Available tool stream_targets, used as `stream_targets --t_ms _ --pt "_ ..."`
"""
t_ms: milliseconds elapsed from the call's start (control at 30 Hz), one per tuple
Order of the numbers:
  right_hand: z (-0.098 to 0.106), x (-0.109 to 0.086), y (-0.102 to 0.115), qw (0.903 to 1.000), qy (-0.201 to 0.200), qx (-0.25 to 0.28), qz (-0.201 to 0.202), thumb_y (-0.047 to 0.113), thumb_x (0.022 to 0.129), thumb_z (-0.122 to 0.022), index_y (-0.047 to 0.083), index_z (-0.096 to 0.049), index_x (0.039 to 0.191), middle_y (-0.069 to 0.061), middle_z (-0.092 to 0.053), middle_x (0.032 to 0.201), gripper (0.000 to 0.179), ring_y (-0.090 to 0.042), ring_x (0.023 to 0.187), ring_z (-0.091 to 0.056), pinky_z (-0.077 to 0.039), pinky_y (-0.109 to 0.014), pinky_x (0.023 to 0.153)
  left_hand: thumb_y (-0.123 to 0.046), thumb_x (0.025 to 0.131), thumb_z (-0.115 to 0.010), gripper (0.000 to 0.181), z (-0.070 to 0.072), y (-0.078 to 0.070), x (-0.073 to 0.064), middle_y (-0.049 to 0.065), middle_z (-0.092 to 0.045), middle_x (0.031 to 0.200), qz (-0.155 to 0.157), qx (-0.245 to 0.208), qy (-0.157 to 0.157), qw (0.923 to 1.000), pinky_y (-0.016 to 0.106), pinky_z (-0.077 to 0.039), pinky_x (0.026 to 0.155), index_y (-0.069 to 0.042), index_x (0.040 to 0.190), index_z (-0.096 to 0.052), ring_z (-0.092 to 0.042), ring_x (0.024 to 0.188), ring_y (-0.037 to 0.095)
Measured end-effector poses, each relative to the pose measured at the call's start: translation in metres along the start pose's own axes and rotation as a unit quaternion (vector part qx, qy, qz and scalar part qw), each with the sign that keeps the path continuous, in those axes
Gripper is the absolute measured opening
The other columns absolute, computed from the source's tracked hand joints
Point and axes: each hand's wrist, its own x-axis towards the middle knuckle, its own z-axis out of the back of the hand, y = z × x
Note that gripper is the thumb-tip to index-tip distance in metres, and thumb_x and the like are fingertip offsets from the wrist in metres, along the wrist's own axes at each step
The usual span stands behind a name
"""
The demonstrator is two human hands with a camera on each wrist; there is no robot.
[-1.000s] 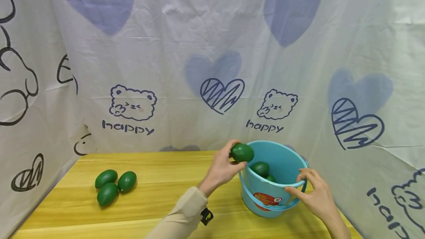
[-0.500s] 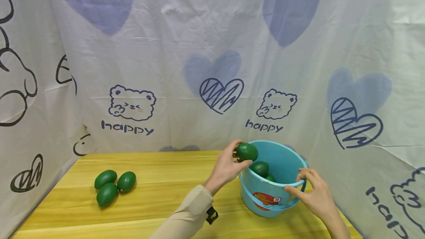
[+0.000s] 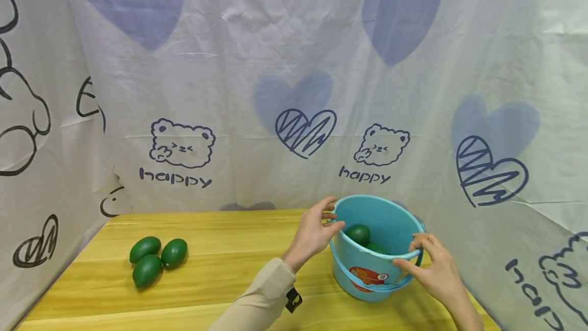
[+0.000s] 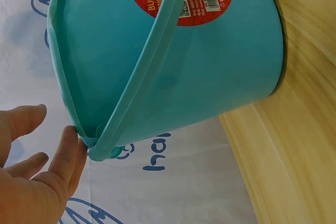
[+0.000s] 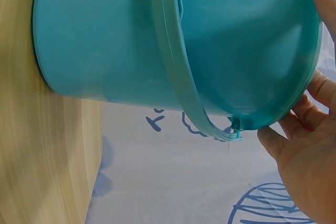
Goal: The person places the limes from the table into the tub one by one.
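A light-blue bucket (image 3: 363, 275) stands upright, its handle hanging down across the front. Inside it lie dark green, smooth oval fruits (image 3: 357, 234), partly hidden by the wall. My left hand (image 3: 314, 231) is at the left rim, thumb and fingers apart with nothing between them. In the left wrist view, fingertips (image 4: 68, 135) are right at the rim near the handle joint. My right hand (image 3: 436, 269) grips the right rim, thumb in front and fingers curled over the edge. The right wrist view shows fingers (image 5: 310, 111) along the rim.
Several similar green fruits (image 3: 147, 269) lie together at the left of the yellow wood-grain table (image 3: 220, 249). A white curtain (image 3: 257, 24) with hearts and bears hangs behind and at both sides. The bucket stands near the right-hand curtain.
My left hand moved slightly right with the green fruit and let it go; the fruit is out of the fingers, with green fruit showing in the bucket. The right hand stayed on the rim.
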Motion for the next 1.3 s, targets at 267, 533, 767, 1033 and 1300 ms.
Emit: stream_targets --t_ms 267,533,767,1033,1300 --pt "0.0 0.0 0.002 0.9999 0.01 0.004 -0.013 0.023 0.07 -0.089 0.015 -0.056 0.086 -0.017 -0.059 0.12 0.037 -0.045 0.118 -0.051 -0.041 -0.066 0.091 -0.013 0.091 -0.069 0.05 0.003 0.001 -0.001 0.018 -0.062 0.128 -0.002 0.001 -0.016 0.9999 0.037 -0.059 0.084 -0.014 0.138 -0.054 -0.066 0.111 0.031" --pt "0.0 0.0 0.002 0.9999 0.008 0.005 -0.014 0.023 0.07 -0.089 0.014 -0.056 0.086 -0.016 -0.058 0.119 0.038 -0.043 0.117 -0.051 -0.041 -0.066 0.092 -0.011 0.091 -0.069 0.047 0.016 0.003 -0.004 0.016 -0.064 0.125 -0.011 -0.016 -0.028 0.9994 0.033 -0.057 0.089 -0.009 0.136 -0.056 -0.063 0.114 0.03" --pt "-0.001 0.0 0.003 0.9999 0.005 0.005 -0.008 0.022 0.069 -0.089 0.014 -0.056 0.086 -0.017 -0.059 0.119 0.038 -0.043 0.116 -0.051 -0.041 -0.065 0.091 -0.015 0.092 -0.068 0.042 0.034 0.009 -0.008 0.013 -0.065 0.125 -0.008 -0.001 -0.035 0.9994 0.037 -0.055 0.093 -0.009 0.133 -0.059 -0.063 0.114 0.028" --pt "-0.002 0.001 0.003 0.9999 0.005 0.007 -0.006 0.02 0.068 -0.09 0.013 -0.056 0.085 -0.018 -0.058 0.119 0.038 -0.044 0.116 -0.051 -0.041 -0.065 0.091 -0.02 0.094 -0.067 0.033 0.066 0.032 -0.027 0.007 -0.067 0.119 0.003 -0.003 -0.051 0.9987 0.039 -0.053 0.096 -0.011 0.125 -0.065 -0.063 0.11 0.023" --pt "-0.002 0.0 0.004 1.0 0.002 0.002 -0.009 0.021 0.068 -0.09 0.013 -0.056 0.085 -0.017 -0.058 0.119 0.039 -0.042 0.114 -0.052 -0.041 -0.063 0.091 -0.022 0.093 -0.068 0.03 0.09 0.056 -0.044 0.007 -0.069 0.117 0.027 -0.005 -0.066 0.9975 0.042 -0.052 0.096 -0.011 0.122 -0.067 -0.064 0.108 0.024"
